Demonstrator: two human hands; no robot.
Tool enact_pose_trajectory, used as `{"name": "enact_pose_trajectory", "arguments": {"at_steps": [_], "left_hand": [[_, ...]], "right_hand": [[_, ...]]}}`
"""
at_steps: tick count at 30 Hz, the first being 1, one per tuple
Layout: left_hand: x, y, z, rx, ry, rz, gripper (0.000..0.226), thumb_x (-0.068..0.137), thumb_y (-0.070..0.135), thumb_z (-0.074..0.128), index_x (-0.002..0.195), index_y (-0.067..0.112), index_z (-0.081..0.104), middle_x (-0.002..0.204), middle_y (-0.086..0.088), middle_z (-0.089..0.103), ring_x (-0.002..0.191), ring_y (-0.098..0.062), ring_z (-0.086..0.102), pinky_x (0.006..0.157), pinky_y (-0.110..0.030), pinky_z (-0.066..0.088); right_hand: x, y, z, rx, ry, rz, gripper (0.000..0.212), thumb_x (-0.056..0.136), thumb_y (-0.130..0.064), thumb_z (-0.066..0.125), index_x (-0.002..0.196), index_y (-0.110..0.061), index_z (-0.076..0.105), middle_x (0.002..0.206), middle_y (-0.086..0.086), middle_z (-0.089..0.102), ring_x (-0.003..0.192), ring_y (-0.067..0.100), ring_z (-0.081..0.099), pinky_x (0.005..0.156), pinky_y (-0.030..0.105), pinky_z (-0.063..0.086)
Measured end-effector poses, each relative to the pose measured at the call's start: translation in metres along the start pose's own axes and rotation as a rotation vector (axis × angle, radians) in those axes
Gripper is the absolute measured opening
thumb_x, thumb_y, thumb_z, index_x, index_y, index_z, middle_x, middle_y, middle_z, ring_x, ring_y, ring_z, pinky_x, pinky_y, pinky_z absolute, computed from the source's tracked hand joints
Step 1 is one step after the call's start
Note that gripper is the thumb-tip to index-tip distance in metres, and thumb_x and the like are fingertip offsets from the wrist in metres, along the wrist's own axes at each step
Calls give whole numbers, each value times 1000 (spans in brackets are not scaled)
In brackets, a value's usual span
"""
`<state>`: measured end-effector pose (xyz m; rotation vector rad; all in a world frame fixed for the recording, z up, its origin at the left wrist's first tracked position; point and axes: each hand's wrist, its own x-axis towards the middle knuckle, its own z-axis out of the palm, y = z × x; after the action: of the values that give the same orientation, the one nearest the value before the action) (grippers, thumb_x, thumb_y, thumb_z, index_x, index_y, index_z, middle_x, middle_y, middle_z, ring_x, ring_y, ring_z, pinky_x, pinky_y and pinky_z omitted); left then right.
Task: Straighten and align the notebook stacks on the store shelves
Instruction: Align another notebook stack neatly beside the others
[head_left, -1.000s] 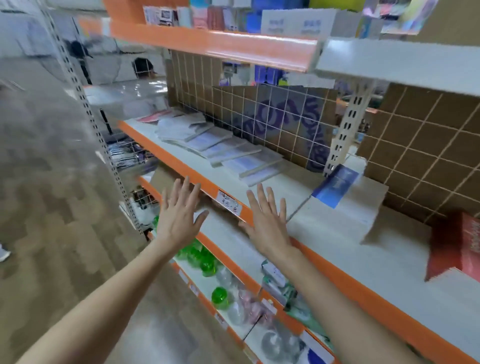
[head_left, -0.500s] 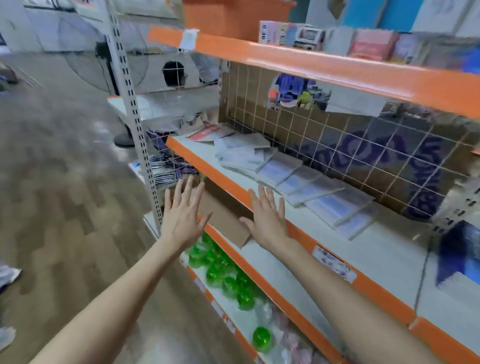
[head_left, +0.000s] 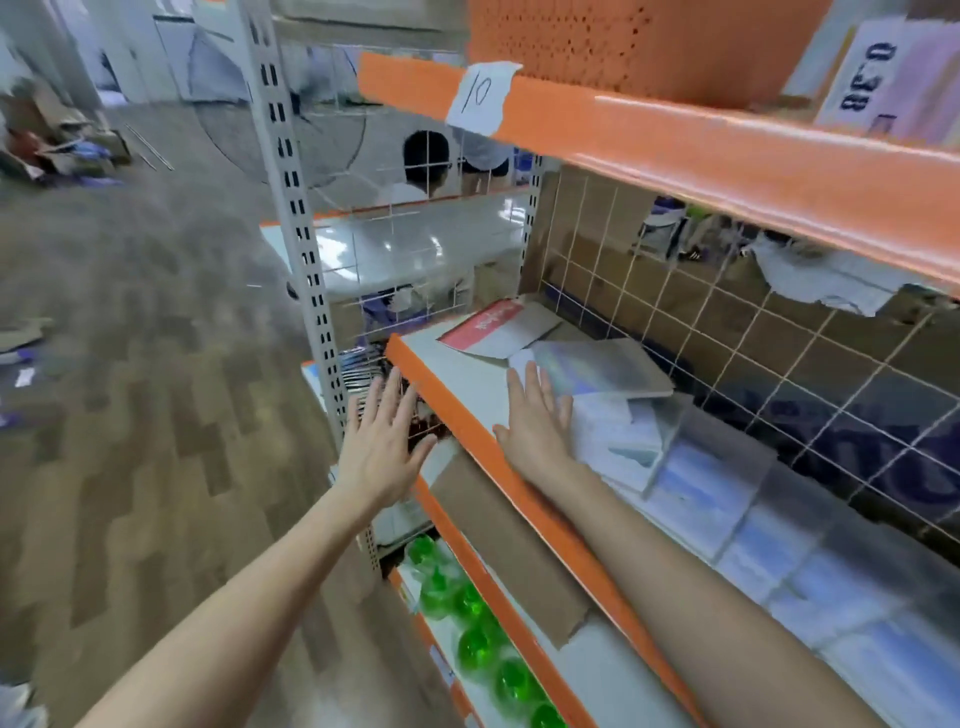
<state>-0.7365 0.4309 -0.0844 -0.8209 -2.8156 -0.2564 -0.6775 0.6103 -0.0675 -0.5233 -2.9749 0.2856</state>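
Observation:
A crooked row of pale blue-white notebooks (head_left: 701, 488) lies along the white, orange-edged middle shelf (head_left: 457, 410), overlapping one another. At the shelf's far left end a shiny holographic notebook (head_left: 597, 366) lies askew beside a red-and-white one (head_left: 491, 325). My right hand (head_left: 537, 423) is flat with straight fingers over the shelf's front part, its fingertips at the near edge of the shiny notebook. My left hand (head_left: 382, 439) hovers with spread fingers just off the shelf's left front corner, holding nothing.
An orange upper shelf (head_left: 675, 150) with a paper tag marked 10 hangs overhead. A wire grid (head_left: 779, 343) backs the shelf. A grey slotted upright (head_left: 304, 270) stands left of it. Green plastic balls (head_left: 478, 644) and a cardboard sheet (head_left: 514, 545) fill the lower shelf. Wood-pattern floor lies left.
The view has swung left along the shelf toward its end. Both flat hands moved forward, and the right one now reaches over the shelf to the shiny notebook's edge.

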Motion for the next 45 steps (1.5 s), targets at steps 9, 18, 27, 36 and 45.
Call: {"name": "enact_pose_trajectory", "arguments": {"at_steps": [9,18,27,36,45], "left_hand": [[108,-17,43,-60,-108,78,73,96,43,40,151,20,-2,158,-6,-10,146,-26,-6,117,-47,0],[206,-12,66,-199,-271,388,76,94,40,43,151,17,-2,158,-6,-8,145,-24,-5,115,-46,-2],[249,-8,84,-202,-367,512,74,95,40,38,151,17,-5,158,-10,-7,145,-27,-7,115,-47,-5],[252,-5,89,-172,-397,545,61,100,39,25,151,21,-4,158,-9,-9,145,-28,-5,115,-45,-3],[261,-23,82,-13,-273,756,68,93,3,31,151,18,0,159,-5,1,146,-23,3,116,-43,4]], "right_hand": [[100,-16,26,-135,3,57,76,93,-16,47,151,-14,-2,159,8,-7,146,25,-8,115,48,1],[157,-27,39,-266,-24,264,82,92,-25,53,151,-10,-2,159,10,-2,147,25,-3,115,45,6],[181,-38,37,-292,-52,399,70,96,-15,44,151,-7,-1,159,11,1,147,24,-2,118,44,4],[188,-40,55,-334,-100,440,59,101,-17,33,151,-8,5,159,10,8,146,22,6,117,43,-1],[159,-43,44,-337,-54,431,58,98,-5,28,151,-8,4,159,11,5,147,22,4,118,41,2]]}}
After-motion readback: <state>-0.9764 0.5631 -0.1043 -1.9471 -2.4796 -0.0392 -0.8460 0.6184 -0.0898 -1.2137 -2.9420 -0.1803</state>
